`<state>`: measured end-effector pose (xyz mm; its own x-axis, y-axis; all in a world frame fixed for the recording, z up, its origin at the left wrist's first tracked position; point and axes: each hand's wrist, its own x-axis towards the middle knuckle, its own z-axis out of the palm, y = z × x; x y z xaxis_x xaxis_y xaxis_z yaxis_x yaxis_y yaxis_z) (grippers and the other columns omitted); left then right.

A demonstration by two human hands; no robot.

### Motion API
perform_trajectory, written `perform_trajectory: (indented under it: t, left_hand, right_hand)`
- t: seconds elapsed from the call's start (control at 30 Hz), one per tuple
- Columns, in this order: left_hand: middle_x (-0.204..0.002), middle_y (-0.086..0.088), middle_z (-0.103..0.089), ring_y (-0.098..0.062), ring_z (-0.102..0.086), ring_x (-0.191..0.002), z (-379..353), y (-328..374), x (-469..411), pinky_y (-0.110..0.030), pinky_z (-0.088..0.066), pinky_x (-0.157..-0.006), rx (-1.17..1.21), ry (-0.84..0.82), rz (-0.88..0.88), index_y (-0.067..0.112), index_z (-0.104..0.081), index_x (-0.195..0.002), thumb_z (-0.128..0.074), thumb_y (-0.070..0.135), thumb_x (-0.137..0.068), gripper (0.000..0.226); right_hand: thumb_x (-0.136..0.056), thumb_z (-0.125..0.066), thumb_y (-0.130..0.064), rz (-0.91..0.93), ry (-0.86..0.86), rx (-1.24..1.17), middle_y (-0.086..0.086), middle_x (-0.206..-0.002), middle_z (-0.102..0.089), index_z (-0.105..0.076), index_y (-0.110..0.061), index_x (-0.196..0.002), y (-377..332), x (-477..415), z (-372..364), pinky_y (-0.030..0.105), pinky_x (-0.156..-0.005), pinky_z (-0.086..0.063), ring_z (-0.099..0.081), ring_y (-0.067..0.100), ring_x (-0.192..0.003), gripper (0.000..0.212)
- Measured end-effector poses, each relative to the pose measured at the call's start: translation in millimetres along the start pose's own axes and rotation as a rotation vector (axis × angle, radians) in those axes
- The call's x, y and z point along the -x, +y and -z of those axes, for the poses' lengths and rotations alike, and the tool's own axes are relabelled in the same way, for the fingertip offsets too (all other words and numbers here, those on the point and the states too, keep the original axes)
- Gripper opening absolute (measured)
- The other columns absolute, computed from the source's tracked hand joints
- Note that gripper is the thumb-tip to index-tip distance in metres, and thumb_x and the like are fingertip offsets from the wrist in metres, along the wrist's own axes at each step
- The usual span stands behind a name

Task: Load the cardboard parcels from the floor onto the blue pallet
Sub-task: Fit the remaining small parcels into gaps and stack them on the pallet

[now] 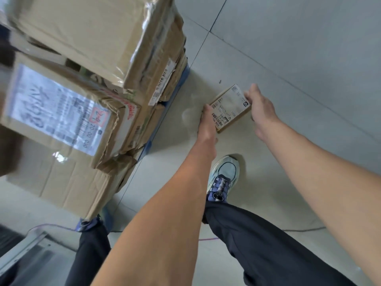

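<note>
while both arms reach down and forward, the small cardboard parcel point(231, 109) sits between the two hands, its white shipping label facing up. the left hand point(207, 122) grips the parcel's left edge, thumb pressed against the side by the label, the other fingers hidden from view. the right hand point(261, 108) grips the opposite edge, fingers curled round the far right corner. whether the parcel rests on the pale tiled floor point(288, 58) or is held just above it cannot be told.

to the left of the left hand, near it but apart, stands the stack of larger parcels point(82, 38) on the blue pallet point(150, 144), of which only a thin blue edge shows under the boxes. the labelled box point(57, 108) in that stack, further left and closer to the person, carries a big white label with handwriting and has torn, crumpled corners.

below the hands, toward the person, a light blue shoe point(223, 174) is planted on the floor under dark trousers point(257, 234). a thin cable point(303, 230) runs across the floor beneath the right forearm.
</note>
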<state>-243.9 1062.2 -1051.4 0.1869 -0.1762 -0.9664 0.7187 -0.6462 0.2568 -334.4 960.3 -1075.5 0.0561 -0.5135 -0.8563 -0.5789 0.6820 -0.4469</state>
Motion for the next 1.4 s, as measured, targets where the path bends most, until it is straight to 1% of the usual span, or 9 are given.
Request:
perform_trajectory:
  t: [0.67,1.0,1.03,1.07,1.1,1.13,1.17,1.27,1.4]
  left_hand:
    - [-0.136,-0.002,-0.059,-0.024,-0.050,-0.126,131.8,57.6,246.9,-0.056,-0.036,-0.115,-0.437,-0.369,-0.268,0.028,-0.052,-0.139,-0.024,0.068,-0.104,0.061]
    - [-0.122,0.005,-0.055,-0.019,-0.052,-0.108,247.8,126.2,359.7,-0.050,-0.042,-0.105,-0.590,-0.491,-0.534,0.035,-0.055,-0.114,-0.026,0.064,-0.107,0.041]
    - [-0.115,0.008,-0.057,-0.015,-0.053,-0.102,261.2,132.7,365.5,-0.049,-0.043,-0.103,-0.591,-0.486,-0.551,0.036,-0.056,-0.109,-0.027,0.064,-0.107,0.040]
    - [-0.109,0.010,-0.058,-0.010,-0.054,-0.098,274.5,139.3,371.2,-0.046,-0.045,-0.100,-0.583,-0.482,-0.558,0.036,-0.057,-0.107,-0.028,0.064,-0.106,0.041]
    - [-0.107,0.011,-0.060,-0.007,-0.055,-0.096,287.9,145.9,375.0,-0.041,-0.047,-0.093,-0.582,-0.471,-0.556,0.035,-0.060,-0.108,-0.029,0.066,-0.106,0.044]
    - [-0.106,0.011,-0.061,-0.006,-0.056,-0.096,301.1,153.2,378.7,-0.036,-0.047,-0.086,-0.580,-0.453,-0.551,0.034,-0.061,-0.107,-0.029,0.066,-0.105,0.045]
    - [-0.103,0.013,-0.061,-0.004,-0.057,-0.094,314.5,161.1,381.6,-0.031,-0.045,-0.078,-0.568,-0.429,-0.557,0.037,-0.061,-0.104,-0.030,0.066,-0.105,0.042]
    - [-0.093,0.026,-0.060,0.007,-0.059,-0.085,353.0,184.5,386.6,-0.025,-0.042,-0.071,-0.511,-0.343,-0.595,0.045,-0.060,-0.094,-0.030,0.066,-0.105,0.038]
    - [-0.095,0.020,-0.060,0.005,-0.065,-0.078,403.7,213.9,386.0,-0.018,-0.049,-0.062,-0.529,-0.197,-0.653,0.041,-0.059,-0.094,-0.026,0.061,-0.108,0.041]
  right_hand:
    - [-0.106,-0.029,-0.057,0.106,0.378,-0.391,-0.002,-0.152,-0.055,-0.058,-0.017,-0.144,-53.5,332.1,-32.8,0.050,-0.122,-0.025,-0.045,0.011,-0.138,0.063]
    - [-0.092,-0.039,-0.059,0.268,0.435,-0.534,0.010,-0.136,-0.051,-0.040,0.000,-0.139,-87.9,463.4,-113.3,0.035,-0.091,-0.035,-0.020,0.008,-0.119,0.076]
    - [-0.087,-0.040,-0.061,0.280,0.417,-0.540,0.014,-0.139,-0.047,-0.039,0.000,-0.138,-95.1,473.7,-124.0,0.040,-0.091,-0.005,-0.019,0.010,-0.120,0.079]
    - [-0.084,-0.041,-0.062,0.294,0.398,-0.529,0.015,-0.140,-0.046,-0.039,0.000,-0.138,-102.4,483.7,-135.5,0.039,-0.114,-0.023,-0.020,0.013,-0.125,0.082]
    - [-0.084,-0.041,-0.063,0.301,0.371,-0.515,0.016,-0.139,-0.047,-0.040,0.000,-0.136,-108.8,491.4,-146.8,0.041,-0.093,-0.038,-0.021,0.016,-0.128,0.081]
    - [-0.087,-0.040,-0.062,0.302,0.346,-0.501,0.016,-0.138,-0.049,-0.042,-0.002,-0.135,-114.8,497.7,-157.9,0.047,-0.093,-0.004,-0.043,0.007,-0.100,0.077]
    - [-0.092,-0.038,-0.059,0.307,0.329,-0.479,0.012,-0.133,-0.055,-0.051,-0.007,-0.133,-121.0,502.3,-169.1,0.057,-0.118,-0.022,-0.057,0.034,-0.128,0.067]
    - [-0.104,-0.033,-0.051,0.340,0.277,-0.390,-0.024,-0.091,-0.075,-0.076,-0.051,-0.093,-140.1,503.0,-204.6,0.026,-0.092,-0.047,-0.067,-0.002,-0.100,0.045]
    - [-0.106,-0.035,-0.049,0.362,0.183,-0.365,-0.026,-0.073,-0.072,-0.075,-0.044,-0.089,-164.9,496.1,-254.4,0.018,-0.074,-0.049,-0.067,-0.014,-0.082,0.044]
